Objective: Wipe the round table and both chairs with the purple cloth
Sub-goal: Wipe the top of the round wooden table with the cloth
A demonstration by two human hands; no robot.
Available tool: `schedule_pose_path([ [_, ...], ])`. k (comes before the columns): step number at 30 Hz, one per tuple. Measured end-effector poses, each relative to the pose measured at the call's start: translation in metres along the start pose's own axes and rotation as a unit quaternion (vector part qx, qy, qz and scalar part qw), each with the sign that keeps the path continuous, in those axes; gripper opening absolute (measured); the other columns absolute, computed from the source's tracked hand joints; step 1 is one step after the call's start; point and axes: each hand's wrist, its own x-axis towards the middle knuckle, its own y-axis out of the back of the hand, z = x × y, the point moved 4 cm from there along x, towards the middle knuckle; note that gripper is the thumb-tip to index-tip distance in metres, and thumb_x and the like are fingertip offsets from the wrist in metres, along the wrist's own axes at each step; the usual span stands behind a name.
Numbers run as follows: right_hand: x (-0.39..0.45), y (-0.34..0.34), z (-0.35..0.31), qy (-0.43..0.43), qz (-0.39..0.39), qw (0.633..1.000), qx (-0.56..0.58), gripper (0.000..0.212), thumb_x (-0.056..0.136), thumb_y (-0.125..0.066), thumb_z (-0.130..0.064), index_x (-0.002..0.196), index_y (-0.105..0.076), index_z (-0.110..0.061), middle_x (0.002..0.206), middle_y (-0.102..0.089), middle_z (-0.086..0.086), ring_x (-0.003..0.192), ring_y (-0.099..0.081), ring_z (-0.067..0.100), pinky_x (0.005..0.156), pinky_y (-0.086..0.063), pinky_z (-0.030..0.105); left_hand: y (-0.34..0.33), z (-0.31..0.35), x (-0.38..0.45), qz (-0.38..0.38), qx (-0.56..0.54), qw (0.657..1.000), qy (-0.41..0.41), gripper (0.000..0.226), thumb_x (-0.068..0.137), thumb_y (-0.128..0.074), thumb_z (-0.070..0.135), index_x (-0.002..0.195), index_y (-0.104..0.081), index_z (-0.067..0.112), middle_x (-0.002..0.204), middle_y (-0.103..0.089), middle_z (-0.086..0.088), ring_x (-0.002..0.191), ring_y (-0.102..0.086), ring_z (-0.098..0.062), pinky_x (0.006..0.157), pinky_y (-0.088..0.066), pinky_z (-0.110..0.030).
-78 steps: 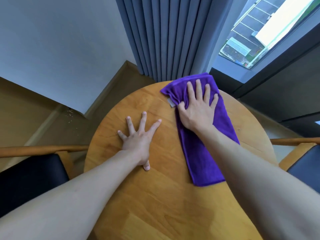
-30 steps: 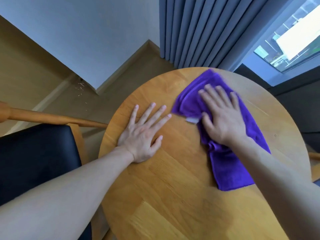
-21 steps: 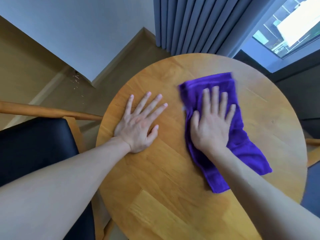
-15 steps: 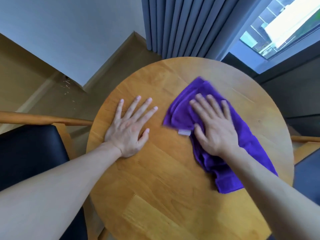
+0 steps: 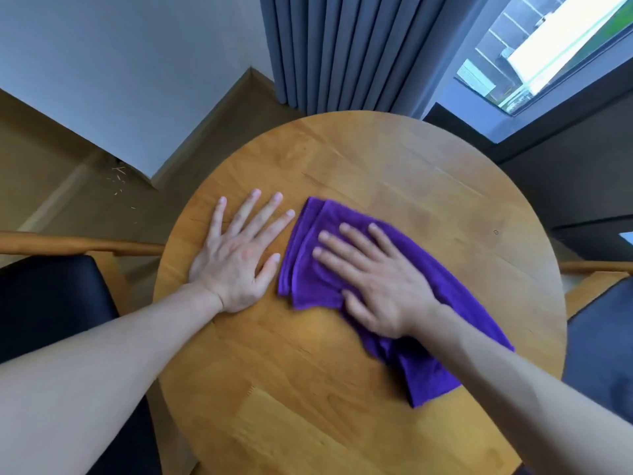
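— Hands first: where are they?
— Right hand [image 5: 380, 286] lies flat, grip open, pressing the folded purple cloth [image 5: 342, 265] on the round wooden desk [image 5: 394, 173]; left hand [image 5: 236, 255] braces flat beside it.
— Changed?
— Cloth swept leftward, nearly touching left fingers; both black-cushioned chairs [image 5: 44, 296] remain unwiped.

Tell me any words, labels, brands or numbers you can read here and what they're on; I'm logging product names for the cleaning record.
None can be read.
The purple cloth shows no tag or print.
The round table bears only wood grain and a tiny dark mark, not text.
Outside the window, roofs only; no sign is legible.
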Motion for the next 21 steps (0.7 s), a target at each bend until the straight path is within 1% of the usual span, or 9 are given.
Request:
schedule_pose_path([
  [2, 0.004, 0.005, 0.016, -0.151, 0.045, 0.987, 0.018, 0.074, 0.092, -0.044, -0.04, 0.162, -0.025, -0.028, 0.171, -0.017, -0.006, 0.158, -0.01, 0.023, 0.127, -0.005, 0.05, -0.001, 0.0, 0.0, -0.001, 0.0, 1.0, 0.0, 0.074, 0.096, -0.036, 0.045, 0.165, -0.011, 0.033, 0.174, 0.002, 0.007, 0.161, 0.007, -0.021, 0.126, 0.002, -0.063],
  [5, 0.01, 0.008, 0.018, -0.412, 0.103, 0.903, 0.062, 0.072, 0.093, -0.036, -0.042, 0.163, -0.021, -0.029, 0.172, -0.011, -0.006, 0.158, -0.005, 0.022, 0.127, -0.001, 0.05, -0.002, 0.001, -0.001, 0.003, -0.005, 1.0, 0.001, 0.072, 0.097, -0.035, 0.045, 0.165, -0.012, 0.034, 0.174, 0.001, 0.008, 0.161, 0.007, -0.02, 0.126, 0.002, -0.062],
  [7, 0.016, 0.005, 0.0, -0.498, 0.112, 0.856, 0.087, 0.074, 0.093, -0.033, -0.041, 0.164, -0.018, -0.025, 0.172, -0.007, -0.003, 0.159, -0.002, 0.024, 0.127, 0.0, 0.052, -0.001, 0.001, -0.001, 0.006, -0.009, 1.0, 0.004, 0.071, 0.098, -0.035, 0.045, 0.165, -0.013, 0.034, 0.174, 0.001, 0.009, 0.161, 0.006, -0.019, 0.126, 0.003, -0.062],
  [8, 0.015, 0.002, -0.015, -0.51, 0.112, 0.849, 0.082, 0.075, 0.093, -0.033, -0.041, 0.164, -0.017, -0.023, 0.172, -0.005, -0.001, 0.159, -0.001, 0.026, 0.126, -0.001, 0.054, -0.001, 0.001, -0.001, 0.006, -0.01, 1.0, 0.005, 0.071, 0.098, -0.035, 0.044, 0.165, -0.013, 0.034, 0.174, 0.001, 0.009, 0.161, 0.006, -0.019, 0.126, 0.003, -0.062],
  [10, 0.005, -0.006, -0.049, -0.438, 0.096, 0.892, 0.056, 0.075, 0.094, -0.035, -0.041, 0.164, -0.017, -0.019, 0.172, -0.005, 0.004, 0.158, -0.001, 0.03, 0.126, -0.004, 0.056, 0.0, 0.001, -0.002, 0.006, -0.011, 1.0, 0.01, 0.071, 0.097, -0.035, 0.044, 0.165, -0.014, 0.034, 0.174, 0.0, 0.009, 0.161, 0.006, -0.019, 0.126, 0.003, -0.062],
  [13, -0.026, -0.015, -0.071, -0.134, 0.027, 0.99, 0.027, 0.075, 0.095, -0.04, -0.042, 0.163, -0.02, -0.019, 0.172, -0.01, 0.004, 0.158, -0.003, 0.03, 0.125, -0.012, 0.058, 0.002, 0.003, -0.002, 0.003, -0.012, 1.0, 0.009, 0.071, 0.097, -0.035, 0.043, 0.165, -0.016, 0.034, 0.174, -0.002, 0.009, 0.161, 0.005, -0.019, 0.126, 0.003, -0.06],
  [16, -0.042, -0.011, -0.03, 0.031, -0.017, 0.999, 0.002, 0.076, 0.091, -0.044, -0.04, 0.162, -0.025, -0.024, 0.171, -0.018, -0.001, 0.158, -0.01, 0.026, 0.127, -0.007, 0.052, 0.001, 0.003, -0.002, 0.006, -0.001, 1.0, 0.013, 0.07, 0.097, -0.035, 0.045, 0.164, -0.016, 0.034, 0.174, -0.004, 0.007, 0.161, 0.003, -0.02, 0.127, 0.003, -0.059],
  [18, -0.044, -0.005, -0.006, -0.1, 0.021, 0.994, 0.025, 0.075, 0.09, -0.046, -0.039, 0.161, -0.028, -0.026, 0.17, -0.02, -0.003, 0.158, -0.012, 0.024, 0.127, -0.009, 0.051, -0.002, 0.002, -0.002, 0.007, 0.013, 1.0, 0.018, 0.069, 0.098, -0.034, 0.046, 0.164, -0.016, 0.034, 0.174, -0.006, 0.005, 0.161, 0.0, -0.021, 0.127, 0.0, -0.059],
  [21, -0.041, -0.005, -0.016, -0.408, 0.095, 0.905, 0.074, 0.074, 0.091, -0.041, -0.039, 0.162, -0.024, -0.026, 0.171, -0.014, -0.005, 0.158, -0.008, 0.023, 0.127, -0.004, 0.05, -0.003, 0.003, -0.005, 0.005, 0.041, 0.999, 0.031, 0.068, 0.1, -0.032, 0.048, 0.164, -0.013, 0.036, 0.174, -0.008, 0.002, 0.161, -0.004, -0.024, 0.127, -0.005, -0.059],
])
